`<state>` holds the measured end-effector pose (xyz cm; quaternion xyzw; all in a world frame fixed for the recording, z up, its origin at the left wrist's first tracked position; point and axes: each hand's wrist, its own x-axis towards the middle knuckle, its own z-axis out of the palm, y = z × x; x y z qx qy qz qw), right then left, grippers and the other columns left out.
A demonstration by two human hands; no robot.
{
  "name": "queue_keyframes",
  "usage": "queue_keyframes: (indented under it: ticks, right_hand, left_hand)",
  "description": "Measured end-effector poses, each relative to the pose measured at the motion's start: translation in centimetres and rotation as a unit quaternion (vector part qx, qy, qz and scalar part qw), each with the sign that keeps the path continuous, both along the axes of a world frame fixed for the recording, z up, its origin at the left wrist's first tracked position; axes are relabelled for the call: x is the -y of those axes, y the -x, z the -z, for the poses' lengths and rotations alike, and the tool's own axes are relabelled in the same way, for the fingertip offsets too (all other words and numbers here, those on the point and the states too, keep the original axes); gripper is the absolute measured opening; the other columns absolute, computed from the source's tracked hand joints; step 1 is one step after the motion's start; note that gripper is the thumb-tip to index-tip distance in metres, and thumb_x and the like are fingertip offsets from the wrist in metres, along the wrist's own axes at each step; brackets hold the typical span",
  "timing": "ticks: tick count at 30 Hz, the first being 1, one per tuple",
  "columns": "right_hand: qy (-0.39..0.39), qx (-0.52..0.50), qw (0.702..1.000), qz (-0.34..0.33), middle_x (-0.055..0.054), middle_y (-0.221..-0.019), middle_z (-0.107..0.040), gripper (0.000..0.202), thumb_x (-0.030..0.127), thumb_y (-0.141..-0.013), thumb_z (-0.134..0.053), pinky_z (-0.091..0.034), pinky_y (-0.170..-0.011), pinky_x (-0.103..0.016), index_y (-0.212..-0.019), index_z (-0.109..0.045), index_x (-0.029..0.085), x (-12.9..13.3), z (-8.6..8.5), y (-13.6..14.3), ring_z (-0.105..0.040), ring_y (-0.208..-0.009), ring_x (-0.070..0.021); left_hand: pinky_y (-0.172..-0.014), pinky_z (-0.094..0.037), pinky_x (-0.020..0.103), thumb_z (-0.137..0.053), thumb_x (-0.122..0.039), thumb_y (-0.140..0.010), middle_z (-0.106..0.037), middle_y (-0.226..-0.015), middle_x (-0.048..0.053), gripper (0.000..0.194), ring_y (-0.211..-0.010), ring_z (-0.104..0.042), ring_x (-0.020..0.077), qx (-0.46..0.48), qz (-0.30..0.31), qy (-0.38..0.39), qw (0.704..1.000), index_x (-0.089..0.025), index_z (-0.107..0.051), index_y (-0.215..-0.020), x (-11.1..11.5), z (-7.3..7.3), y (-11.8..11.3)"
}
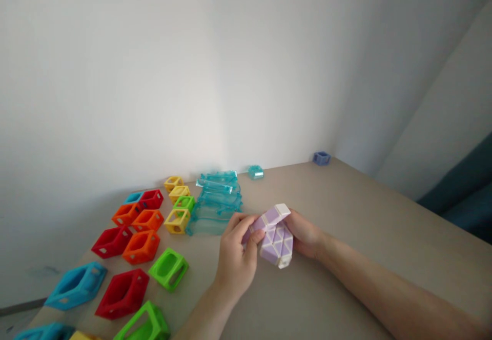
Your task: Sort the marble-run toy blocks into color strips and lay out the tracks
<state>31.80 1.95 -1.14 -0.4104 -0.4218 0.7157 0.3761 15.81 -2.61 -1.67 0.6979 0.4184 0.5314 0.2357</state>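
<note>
A lilac and white snake cube puzzle, made of triangular wedge segments, is held above the table and folded into a compact shape. One straight section of it juts up to a white end. My left hand grips its left side, with the thumb pressed on the front and the fingers behind. Around its right side curls my right hand, whose fingers are mostly hidden behind the puzzle.
Several hollow cube frames in red, orange, green, blue and yellow stand on the left of the table. Transparent teal pieces lie behind my left hand. A blue-violet cube sits near the wall.
</note>
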Motion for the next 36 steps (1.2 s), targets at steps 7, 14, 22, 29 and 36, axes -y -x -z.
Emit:
queue_keyframes:
  ticks: [7,14,22,29,36]
  right_hand:
    - [-0.022,-0.022,0.999,0.044,-0.006,-0.064,-0.069,0.015,0.031,-0.068,-0.063,-0.048,-0.059,-0.030,-0.070,-0.061,0.016,0.0,-0.1,0.2,-0.066,-0.063,-0.0216]
    - [-0.080,-0.069,0.985,0.137,0.001,-0.054,-0.055,0.022,0.038,-0.072,-0.062,-0.038,-0.051,-0.025,-0.064,-0.051,0.020,-0.8,-1.0,-0.7,-0.053,-0.054,-0.0157]
    - [-0.209,-0.016,0.965,0.155,0.001,-0.065,-0.055,0.038,0.056,-0.076,-0.066,-0.035,-0.052,-0.025,-0.078,-0.057,0.019,-0.1,-0.4,-0.4,-0.048,-0.055,-0.0134]
    - [-0.291,0.026,0.945,0.146,-0.002,-0.082,-0.056,0.042,0.059,-0.081,-0.061,-0.040,-0.059,-0.025,-0.098,-0.051,0.022,1.1,-0.6,0.1,-0.052,-0.068,-0.0159]
    - [-0.383,0.147,0.911,0.048,-0.002,-0.083,-0.054,0.034,0.049,-0.087,-0.058,-0.039,-0.063,-0.026,-0.105,-0.052,0.021,1.9,-0.6,0.0,-0.048,-0.070,-0.0163]
  left_hand:
    - [-0.085,-0.047,0.032,-0.057,-0.030,-0.088,-0.063,-0.105,0.009,0.024,-0.098,-0.060,0.0217,0.069,0.033,0.051,0.996,-0.020,-0.066,-0.108,-0.3,0.5,-0.1]
    - [-0.087,-0.052,0.036,-0.064,-0.035,-0.084,-0.065,-0.114,0.013,0.041,-0.099,-0.065,0.0220,0.300,0.061,0.169,0.937,-0.017,-0.054,-0.120,-0.7,0.4,-0.6]
    - [-0.074,-0.054,0.031,-0.062,-0.037,-0.086,-0.069,-0.104,0.012,0.035,-0.093,-0.067,0.0219,0.329,0.076,0.192,0.921,-0.015,-0.060,-0.113,-0.9,0.8,-0.5]
    - [-0.093,-0.048,0.033,-0.062,-0.036,-0.086,-0.066,-0.120,0.010,0.047,-0.107,-0.063,0.0226,0.324,0.115,0.177,0.922,-0.022,-0.055,-0.131,-0.6,0.4,-0.6]
    - [-0.100,-0.045,0.035,-0.063,-0.036,-0.086,-0.063,-0.127,0.010,0.049,-0.119,-0.057,0.0256,0.274,0.067,0.171,0.944,-0.018,-0.056,-0.131,-0.8,0.5,-0.4]
